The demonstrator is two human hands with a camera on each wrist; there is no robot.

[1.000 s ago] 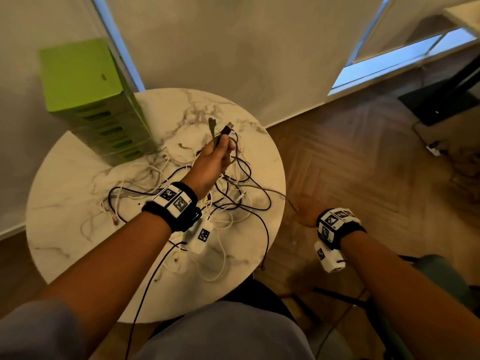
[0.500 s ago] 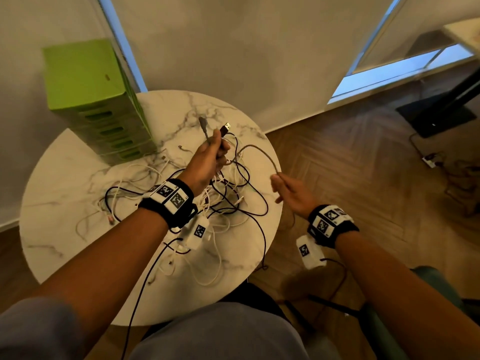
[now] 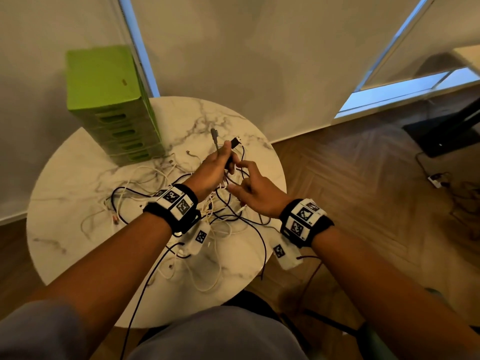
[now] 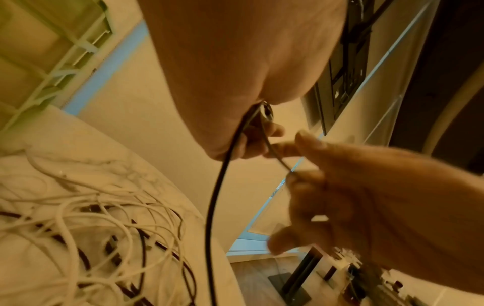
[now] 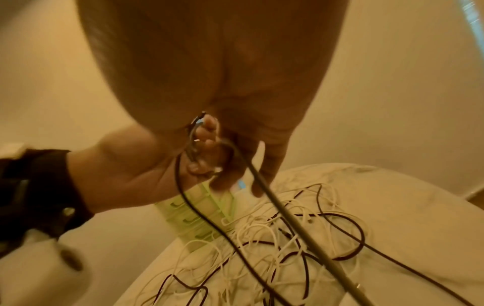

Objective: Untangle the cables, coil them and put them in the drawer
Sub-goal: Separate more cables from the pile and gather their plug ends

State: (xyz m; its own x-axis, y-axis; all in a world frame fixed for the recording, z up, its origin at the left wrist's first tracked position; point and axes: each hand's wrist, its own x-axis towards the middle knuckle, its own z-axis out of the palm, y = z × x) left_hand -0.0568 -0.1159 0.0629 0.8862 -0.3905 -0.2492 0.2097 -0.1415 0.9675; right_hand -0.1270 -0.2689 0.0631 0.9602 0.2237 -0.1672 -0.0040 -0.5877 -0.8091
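Marble table (image 3: 65, 203) is carrying the tangled cables (image 3: 161, 203), below both hands. Two plug ends are being gripped upright in the left hand (image 3: 210, 170); a grey cable (image 5: 264, 186) trailing from it is being pinched just beside it by the right hand (image 3: 257, 193).

Tabletop (image 3: 78, 183): white marble, grey veins. Drawer unit (image 3: 109, 100) at its far left edge: lime green. Cable tangle (image 3: 207, 216) at tabletop centre: white and black strands. Floor (image 3: 363, 190) beside tabletop: brown herringbone wood.
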